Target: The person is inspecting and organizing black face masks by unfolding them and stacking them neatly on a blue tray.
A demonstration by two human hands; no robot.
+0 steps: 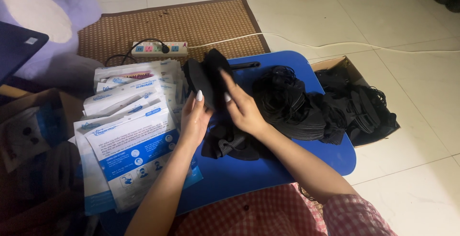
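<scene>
Head view: blue lap table [268, 173], tiled floor [412, 73]

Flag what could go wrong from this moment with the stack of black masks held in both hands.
1. The left hand and right hand pinch a fanned stack of black masks from its lower edge; the outer ones could slip out.
2. The loose mask pile is a tangle of ear loops, so pulling one may drag others off the blue tray.
3. The white pouches overhang the tray's left edge and might slide.
</scene>
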